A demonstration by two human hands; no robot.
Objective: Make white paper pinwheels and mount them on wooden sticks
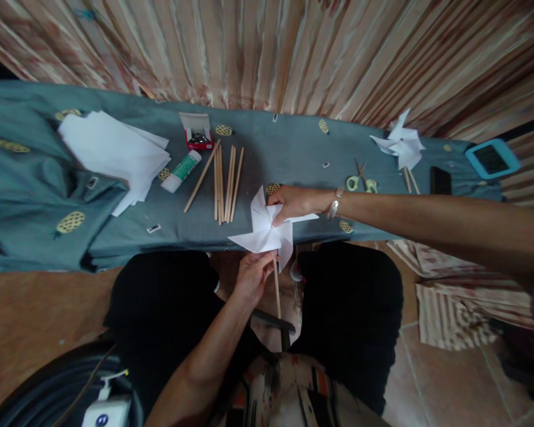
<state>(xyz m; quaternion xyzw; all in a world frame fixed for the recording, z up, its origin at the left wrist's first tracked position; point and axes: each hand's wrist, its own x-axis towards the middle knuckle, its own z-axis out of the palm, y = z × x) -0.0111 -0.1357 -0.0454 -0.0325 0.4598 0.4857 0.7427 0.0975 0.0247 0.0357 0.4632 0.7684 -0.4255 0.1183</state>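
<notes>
A white paper pinwheel (264,236) is at the table's front edge, with a small shiny pin at its centre. Below it my left hand (252,274) is closed round the upper part of its wooden stick (276,287), which hangs down between the knees. From the right my right hand (293,201) grips the pinwheel, thumb near the pin and fingers partly hidden behind the paper. Left of the pinwheel lie several loose wooden sticks (228,184).
Further left are a glue stick (181,171), an open red box of pins (199,139) and white paper sheets (111,151). To the right lie scissors (361,178), another pinwheel (401,142), a dark phone (440,180) and a blue-framed device (492,159). A pleated curtain (258,56) hangs behind.
</notes>
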